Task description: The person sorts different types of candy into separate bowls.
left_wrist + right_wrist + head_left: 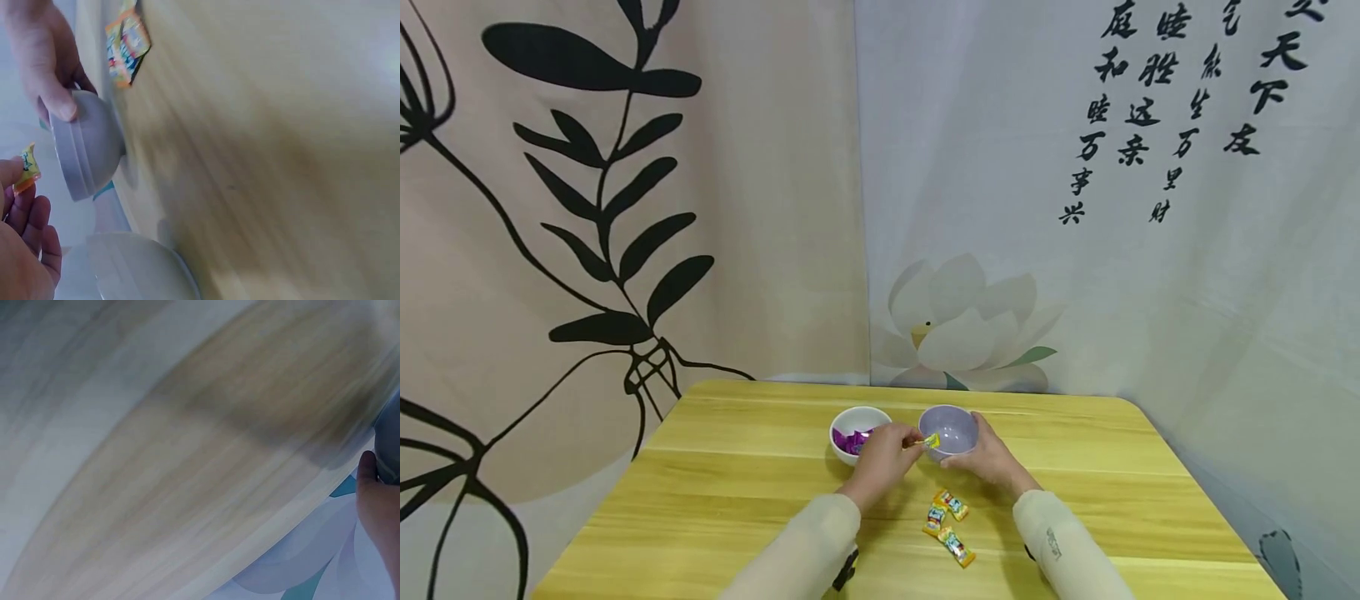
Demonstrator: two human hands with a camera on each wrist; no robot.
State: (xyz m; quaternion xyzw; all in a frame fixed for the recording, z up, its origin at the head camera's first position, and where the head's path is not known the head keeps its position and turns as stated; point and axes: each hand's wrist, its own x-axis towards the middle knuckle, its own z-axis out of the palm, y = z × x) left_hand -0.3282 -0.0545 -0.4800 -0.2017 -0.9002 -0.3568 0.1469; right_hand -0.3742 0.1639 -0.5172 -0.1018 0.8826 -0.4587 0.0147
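**Yellow candy (932, 441) at your left fingertips, just off the lavender bowl (953, 425)**

Your left hand (880, 462) pinches the small wrapped piece between thumb and finger, its other fingers loosely bent. Your right hand (992, 462) grips the lavender bowl around its right side, thumb on the near wall.

The relation to watch, I judge, is candy to rim. From the head camera, the candy overlaps the bowl's near-left edge, with its long axis running roughly sideways and its free end pointing right, away from your left fingers and across the opening. The left wrist camera shows a gap: the candy sits on the open side of the bowl, higher than the rim and apart from it. So your left hand carries the piece, while your right holds the wall opposite.

Left of the lavender bowl stands the white bowl (857, 417), partly behind your left hand, with purple candies (852, 442) inside. Three more yellow-orange candies (936, 518) lie close together on the wooden table (737, 500), nearer you, between your forearms.
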